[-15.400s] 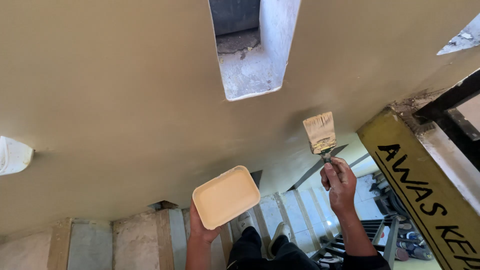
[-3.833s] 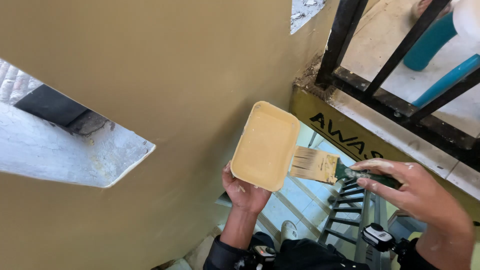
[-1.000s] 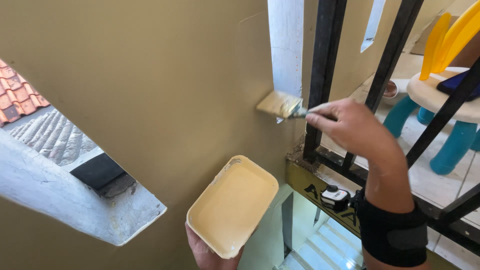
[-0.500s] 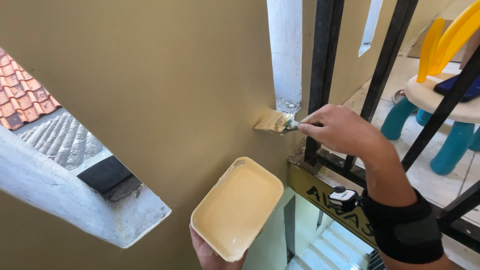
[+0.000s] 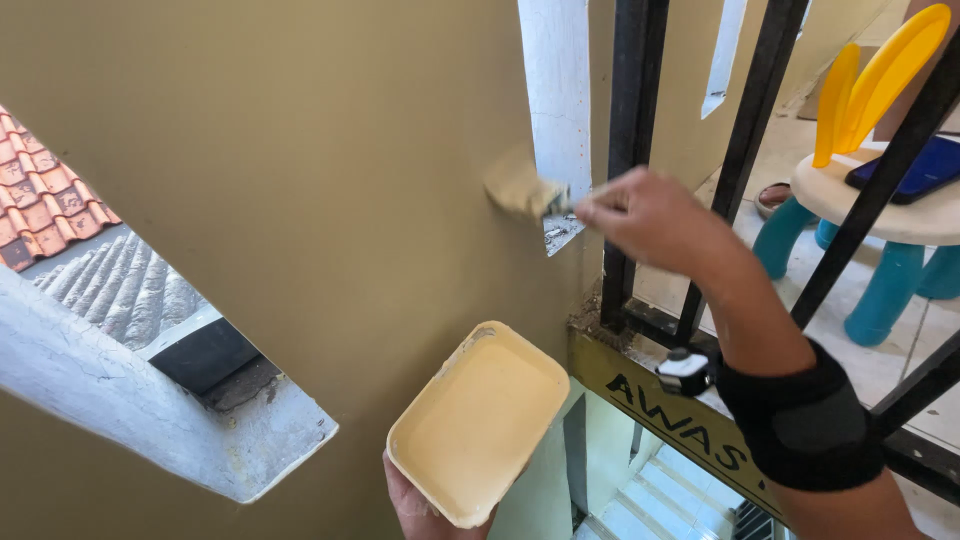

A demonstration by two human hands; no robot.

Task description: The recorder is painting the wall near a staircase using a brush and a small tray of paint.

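while the right hand (image 5: 650,215) pinches the brush (image 5: 520,187) against the tan wall (image 5: 300,150) | brush now higher than half a second ago, beside the white slot (image 5: 555,90) | left hand (image 5: 420,505) grips the paint tray (image 5: 478,420) from below, tray unmoved | painting goes on by the black bars (image 5: 630,150)

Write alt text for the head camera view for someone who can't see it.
A person's right hand presses a paint-loaded flat brush against an olive-tan painted wall beside a narrow white slot opening. Their left hand holds a cream rectangular plastic paint tray below. Black metal railing bars stand to the right.
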